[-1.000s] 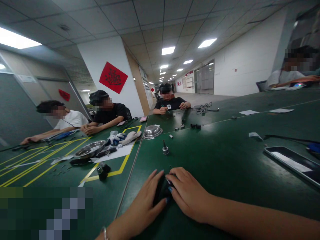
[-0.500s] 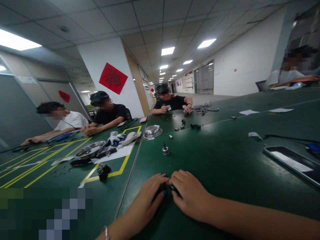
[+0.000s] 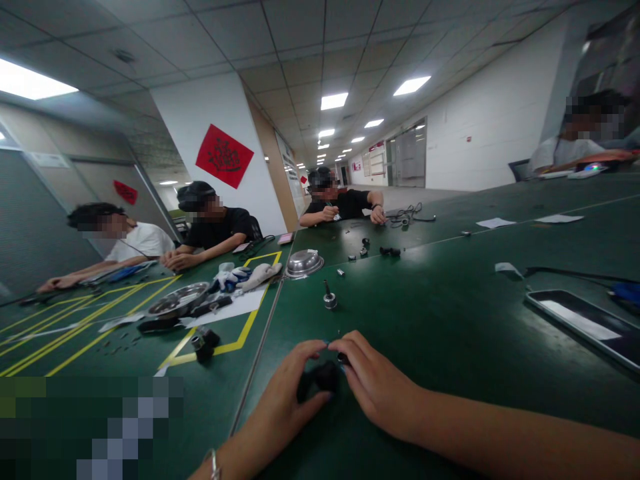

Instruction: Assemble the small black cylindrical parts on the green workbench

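Observation:
My left hand (image 3: 287, 383) is curved on the table with thumb and forefinger spread apart. In its gap sits a black, rounded part (image 3: 326, 377), partly hidden by the hand; no firm grip shows. My right hand (image 3: 377, 377) is closed on a small black cylindrical piece (image 3: 343, 359) with a ring-like end, held between thumb and fingers. Both hands' fingertips nearly meet above the black part. Just beyond them stands a metal fitting with a dark stem (image 3: 329, 299).
Small metal and black pieces (image 3: 390, 251) lie farther back, near an overturned steel bowl (image 3: 304, 264). At left are a black fitting (image 3: 204, 343), another steel bowl (image 3: 179, 300) and gloves (image 3: 260, 275). A phone (image 3: 583, 323) lies right. Several people sit around the table.
My left thumb and fingers have spread apart, uncovering the black rounded part. My right fingers have risen slightly, and the end of the small black piece now shows.

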Available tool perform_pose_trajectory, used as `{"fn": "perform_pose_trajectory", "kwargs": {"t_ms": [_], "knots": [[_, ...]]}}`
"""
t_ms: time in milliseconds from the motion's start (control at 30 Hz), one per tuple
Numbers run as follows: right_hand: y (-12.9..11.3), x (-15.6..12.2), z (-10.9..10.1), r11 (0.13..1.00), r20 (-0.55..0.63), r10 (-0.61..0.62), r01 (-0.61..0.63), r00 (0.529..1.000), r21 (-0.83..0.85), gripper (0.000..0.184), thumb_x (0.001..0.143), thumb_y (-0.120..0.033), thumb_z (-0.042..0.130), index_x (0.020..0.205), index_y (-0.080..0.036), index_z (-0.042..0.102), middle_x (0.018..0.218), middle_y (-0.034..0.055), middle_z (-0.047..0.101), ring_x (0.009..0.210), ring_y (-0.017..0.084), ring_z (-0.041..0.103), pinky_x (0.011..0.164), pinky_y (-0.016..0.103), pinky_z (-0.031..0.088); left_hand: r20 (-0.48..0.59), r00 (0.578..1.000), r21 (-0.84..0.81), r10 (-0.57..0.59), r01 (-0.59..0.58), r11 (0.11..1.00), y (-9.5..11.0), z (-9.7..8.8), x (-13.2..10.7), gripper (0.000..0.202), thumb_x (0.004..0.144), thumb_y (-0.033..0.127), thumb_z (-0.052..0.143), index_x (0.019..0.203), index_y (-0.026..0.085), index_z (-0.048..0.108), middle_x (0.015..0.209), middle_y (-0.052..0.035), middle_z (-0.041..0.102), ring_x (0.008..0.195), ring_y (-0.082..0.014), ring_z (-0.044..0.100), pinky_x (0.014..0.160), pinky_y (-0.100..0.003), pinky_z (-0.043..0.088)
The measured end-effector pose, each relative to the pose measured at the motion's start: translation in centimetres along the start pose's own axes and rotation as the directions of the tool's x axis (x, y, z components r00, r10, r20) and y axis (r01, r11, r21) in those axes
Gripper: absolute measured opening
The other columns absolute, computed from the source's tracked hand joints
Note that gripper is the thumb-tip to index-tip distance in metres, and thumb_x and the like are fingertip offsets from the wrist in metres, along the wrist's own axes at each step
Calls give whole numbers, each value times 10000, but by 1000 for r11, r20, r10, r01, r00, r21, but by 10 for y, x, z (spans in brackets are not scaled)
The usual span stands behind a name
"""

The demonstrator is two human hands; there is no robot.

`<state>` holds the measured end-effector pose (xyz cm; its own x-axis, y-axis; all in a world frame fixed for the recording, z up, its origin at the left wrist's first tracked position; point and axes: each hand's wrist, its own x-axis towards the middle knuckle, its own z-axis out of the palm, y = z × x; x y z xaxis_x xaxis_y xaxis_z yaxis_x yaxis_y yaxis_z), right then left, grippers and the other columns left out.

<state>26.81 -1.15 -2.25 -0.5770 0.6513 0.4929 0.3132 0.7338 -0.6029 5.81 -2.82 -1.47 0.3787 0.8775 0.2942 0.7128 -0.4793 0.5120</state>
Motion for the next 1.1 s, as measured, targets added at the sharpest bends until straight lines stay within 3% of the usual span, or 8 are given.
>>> {"fn": "perform_pose_trajectory", "kwargs": {"t_ms": [133, 300, 433, 700, 867, 1100], "knots": [[0, 0, -1, 999, -36, -24, 22, 999, -29, 366, 839, -11, 416, 1171, -161, 444, 1095, 87, 490, 987, 191, 493, 886, 351, 427, 101, 995, -51, -19, 24, 998, 1, 1, -3, 635, 731, 149, 621, 1293, 277, 356, 1167, -57, 584, 1059, -230, 557, 959, -439, 427], [-2, 2, -2, 993, -26, -46, 43, 999, -107, 292, 821, -23, 453, 1069, -169, 502, 1023, 75, 525, 953, 207, 489, 861, 376, 426, 139, 990, -65, -6, 16, 998, 3, -1, -1, 409, 775, 131, 580, 1150, 254, 474, 1137, -52, 590, 1052, -220, 549, 940, -410, 434], [-3, 2, -2, 997, -3, -54, 54, 999, -52, 274, 848, -34, 434, 1079, -168, 497, 1023, 73, 511, 942, 190, 498, 857, 346, 434, 172, 984, -62, 56, -46, 997, 5, -2, -1, 346, 799, 136, 570, 1120, 254, 515, 1115, -49, 599, 1043, -218, 548, 928, -387, 440], [-2, 1, -1, 997, 77, -51, 56, 996, -58, 293, 857, -62, 448, 1124, -180, 471, 1021, 60, 501, 912, 178, 511, 824, 322, 439, 162, 985, 19, 61, -65, 998, 5, -3, -4, 368, 788, 231, 617, 1137, 257, 505, 1114, -58, 594, 1029, -238, 545, 914, -403, 436], [-3, 0, -2, 997, 86, -45, 51, 995, -63, 274, 878, -90, 462, 1138, -179, 464, 1009, 59, 503, 899, 178, 518, 814, 316, 449, 116, 993, 59, 18, -25, 998, 5, 0, 0, 231, 791, 143, 553, 1002, 235, 546, 981, -35, 618, 912, -214, 572, 826, -369, 462], [-3, -1, -4, 992, 87, -123, 121, 989, 33, 340, 885, -56, 441, 1189, -208, 437, 1053, 59, 489, 959, 175, 511, 875, 331, 437, 85, 993, -67, 85, -79, 995, 11, -3, 2, 369, 777, 31, 469, 1077, 242, 518, 1038, -46, 583, 968, -200, 555, 855, -349, 472]]}}
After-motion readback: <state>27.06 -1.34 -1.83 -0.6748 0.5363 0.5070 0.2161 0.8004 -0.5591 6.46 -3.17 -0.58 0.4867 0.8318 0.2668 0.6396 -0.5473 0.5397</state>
